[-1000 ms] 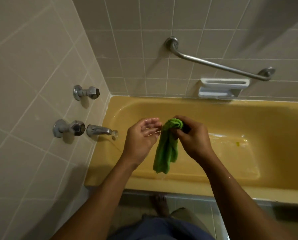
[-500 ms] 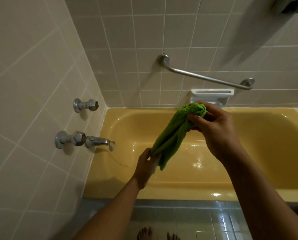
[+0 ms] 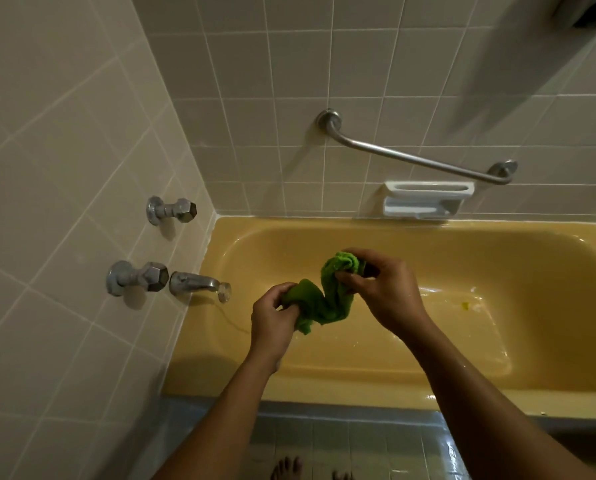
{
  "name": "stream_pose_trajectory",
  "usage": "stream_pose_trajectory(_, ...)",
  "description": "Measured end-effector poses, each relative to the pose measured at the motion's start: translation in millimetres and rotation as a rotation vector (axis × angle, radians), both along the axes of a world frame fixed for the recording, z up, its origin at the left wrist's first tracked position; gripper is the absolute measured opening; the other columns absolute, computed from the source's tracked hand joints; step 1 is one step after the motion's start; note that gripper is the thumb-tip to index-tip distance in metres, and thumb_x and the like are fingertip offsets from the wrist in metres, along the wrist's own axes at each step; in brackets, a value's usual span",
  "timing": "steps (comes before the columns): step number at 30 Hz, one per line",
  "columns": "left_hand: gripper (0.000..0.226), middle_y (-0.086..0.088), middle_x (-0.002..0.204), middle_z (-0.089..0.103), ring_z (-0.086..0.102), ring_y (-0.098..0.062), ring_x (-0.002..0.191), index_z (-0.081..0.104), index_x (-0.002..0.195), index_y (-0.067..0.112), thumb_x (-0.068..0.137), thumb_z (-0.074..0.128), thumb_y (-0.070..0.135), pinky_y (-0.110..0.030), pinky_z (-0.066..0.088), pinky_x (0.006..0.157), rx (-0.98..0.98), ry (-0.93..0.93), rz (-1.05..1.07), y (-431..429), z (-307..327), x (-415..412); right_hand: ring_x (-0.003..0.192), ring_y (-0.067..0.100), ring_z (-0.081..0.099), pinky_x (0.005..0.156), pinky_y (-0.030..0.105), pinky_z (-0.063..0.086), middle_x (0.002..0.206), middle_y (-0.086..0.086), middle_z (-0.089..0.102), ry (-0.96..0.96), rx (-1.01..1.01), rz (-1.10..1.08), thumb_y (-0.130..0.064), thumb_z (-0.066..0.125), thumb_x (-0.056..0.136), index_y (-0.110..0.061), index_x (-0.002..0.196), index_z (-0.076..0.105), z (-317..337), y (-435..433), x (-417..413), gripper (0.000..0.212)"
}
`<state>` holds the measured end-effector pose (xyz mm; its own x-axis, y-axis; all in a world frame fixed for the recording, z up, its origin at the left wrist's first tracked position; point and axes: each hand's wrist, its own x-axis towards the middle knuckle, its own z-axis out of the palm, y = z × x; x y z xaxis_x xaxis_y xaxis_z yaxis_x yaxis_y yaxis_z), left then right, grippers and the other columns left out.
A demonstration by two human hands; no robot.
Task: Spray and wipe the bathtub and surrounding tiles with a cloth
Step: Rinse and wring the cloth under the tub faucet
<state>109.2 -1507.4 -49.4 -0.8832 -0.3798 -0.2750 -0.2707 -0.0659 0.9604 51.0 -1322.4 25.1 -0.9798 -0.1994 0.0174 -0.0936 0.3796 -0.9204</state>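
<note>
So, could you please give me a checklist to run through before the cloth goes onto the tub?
1. Both hands hold the green cloth: ok; the left hand grips the lower end, the right hand the upper.
2. Cloth is over the bathtub, so drips fall inside: ok.
3. Cloth opened flat for wiping: not ok; it is bunched and twisted.
4. Spray bottle at hand: cannot tell; none in view.
5. Tiles already sprayed: cannot tell.

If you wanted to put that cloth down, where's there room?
The tub floor right of the right hand is bare, though wet-looking. Its near rim is free too. Crowded: the left end, where spout and taps jut out.
</note>
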Motion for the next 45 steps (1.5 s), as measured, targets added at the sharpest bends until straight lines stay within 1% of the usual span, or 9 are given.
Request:
stream_pose_trajectory(9, 0.049, 0.000, 0.110, 0.077, 0.074, -0.018, 0.101, 0.069, 0.123, 0.022, 0.086, 0.069, -0.009, -0.038, 0.063, 0.080, 0.180, 0.018, -0.058, 6.0, 38.3, -2.0, 0.127, 0.011, 0.051, 0.105, 0.036, 0.051, 0.144, -0.006, 0.054, -0.067, 0.155, 0.260, -0.044, 0.079, 0.081, -0.029, 0.152, 0.043, -23.7, -22.8, 7.7, 0.082)
stream_pose_trajectory(15, 0.048, -0.018, 0.121, 0.072, 0.071, -0.037, 0.109, 0.060, 0.132, 0.012, 0.094, 0.047, -0.015, -0.047, 0.059, 0.084, 0.526, 0.039, -0.133, -6.3, 48.5, 2.5, 0.121, 0.006, 0.053, 0.099, 0.020, 0.051, 0.137, -0.012, 0.053, -0.014, 0.140, 0.286, -0.021, 0.086, 0.079, -0.032, 0.147, 0.047, -26.8, -22.8, 7.1, 0.079)
stream_pose_trajectory(18, 0.045, -0.014, 0.126, 0.071, 0.071, -0.032, 0.112, 0.062, 0.133, 0.015, 0.097, 0.054, -0.011, -0.049, 0.060, 0.087, 0.428, 0.060, -0.173, -10.3, 46.7, 2.1, 0.112, 0.004, 0.058, 0.090, 0.011, 0.051, 0.122, -0.015, 0.060, 0.028, 0.105, 0.178, -0.010, 0.081, 0.083, -0.031, 0.136, 0.059, -25.4, -18.8, 7.5, 0.061)
stream_pose_trajectory(23, 0.042, 0.007, 0.131, 0.065, 0.064, -0.014, 0.118, 0.065, 0.125, 0.039, 0.086, 0.079, 0.035, -0.046, 0.058, 0.086, 0.069, 0.001, -0.084, -11.3, 38.1, 3.8, 0.107, 0.011, 0.068, 0.088, 0.038, 0.061, 0.116, -0.007, 0.071, -0.087, -0.178, 0.020, -0.011, 0.080, 0.083, -0.032, 0.127, 0.065, -22.8, -9.2, 7.5, 0.051)
stream_pose_trajectory(26, 0.063, 0.005, 0.133, 0.063, 0.058, -0.022, 0.122, 0.060, 0.134, 0.039, 0.076, 0.074, 0.060, -0.044, 0.049, 0.086, 0.208, -0.213, -0.198, -5.9, 43.0, 5.7, 0.107, 0.017, 0.070, 0.088, 0.042, 0.061, 0.116, -0.002, 0.072, -0.136, -0.345, -0.004, -0.002, 0.078, 0.084, -0.027, 0.127, 0.066, -17.7, -4.2, 10.7, 0.051)
stream_pose_trajectory(30, 0.040, -0.017, 0.126, 0.069, 0.066, -0.040, 0.113, 0.067, 0.128, 0.016, 0.091, 0.072, 0.028, -0.058, 0.057, 0.091, 0.548, -0.173, -0.187, 1.7, 39.6, 1.2, 0.108, 0.019, 0.070, 0.086, 0.043, 0.062, 0.117, -0.001, 0.072, -0.173, -0.393, -0.008, 0.000, 0.077, 0.084, -0.028, 0.126, 0.067, -19.8, -1.1, 14.6, 0.051)
stream_pose_trajectory(34, 0.022, -0.014, 0.122, 0.071, 0.069, -0.031, 0.112, 0.072, 0.115, 0.017, 0.096, 0.067, 0.007, -0.035, 0.061, 0.072, 0.323, -0.047, -0.116, 9.6, 38.5, 1.1, 0.108, 0.014, 0.068, 0.085, 0.038, 0.062, 0.119, -0.004, 0.069, -0.167, -0.163, 0.013, -0.006, 0.078, 0.085, -0.035, 0.126, 0.065, -25.8, 2.4, 18.9, 0.052)
stream_pose_trajectory(40, 0.026, 0.011, 0.121, 0.070, 0.064, -0.010, 0.117, 0.075, 0.113, 0.035, 0.095, 0.071, 0.016, -0.034, 0.060, 0.091, -0.051, 0.155, -0.181, 13.9, 40.9, 11.1, 0.108, 0.033, 0.066, 0.078, 0.037, 0.060, 0.123, 0.016, 0.060, -0.571, -0.510, 0.068, -0.027, 0.060, 0.100, -0.015, 0.123, 0.053, -12.5, -8.9, 34.0, 0.027)
stream_pose_trajectory(45, 0.024, -0.002, 0.131, 0.052, 0.058, -0.025, 0.117, 0.061, 0.115, 0.034, 0.108, 0.042, 0.046, -0.041, 0.058, 0.088, 0.121, 0.052, -0.123, 34.2, 44.6, 14.3, 0.102, 0.026, 0.066, 0.069, 0.038, 0.062, 0.117, 0.006, 0.061, -0.345, -0.459, -0.127, -0.033, 0.060, 0.101, -0.033, 0.115, 0.060, -20.2, -34.1, 47.7, 0.014)
